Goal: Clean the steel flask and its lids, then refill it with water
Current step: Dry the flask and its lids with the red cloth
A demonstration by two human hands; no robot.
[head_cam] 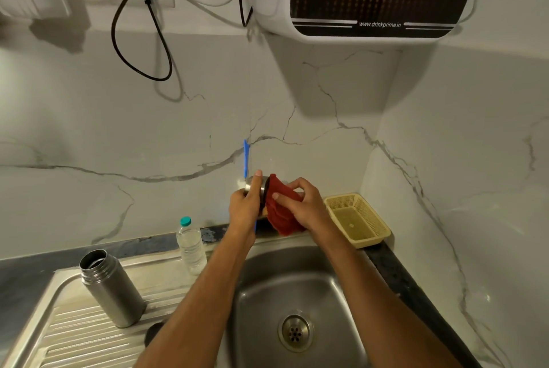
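The left hand (245, 207) holds a steel lid (256, 186) up above the back of the sink (267, 293). Its fingers are wrapped around the lid. The lid lies on its side, and its open end faces the right hand (300, 204). The right hand is just beside it and grips a red cloth (280, 213), with fingers bunched around it. The cloth is pressed against the open end of the lid and hangs down under the hands.

The steel flask (111, 287) stands far down and to the left of the left hand, on the ribbed drain board (59, 332) of the sink. It stands upright, its long side going up and down and its open mouth on top. I cannot tell what is inside it. A dark round thing (153, 335) lies just beside its foot.

A clear plastic bottle (191, 246) with a teal cap stands between the flask and the left arm. A yellow basket (358, 219) sits on the table just right of the right hand, with one tiny scrap in it.
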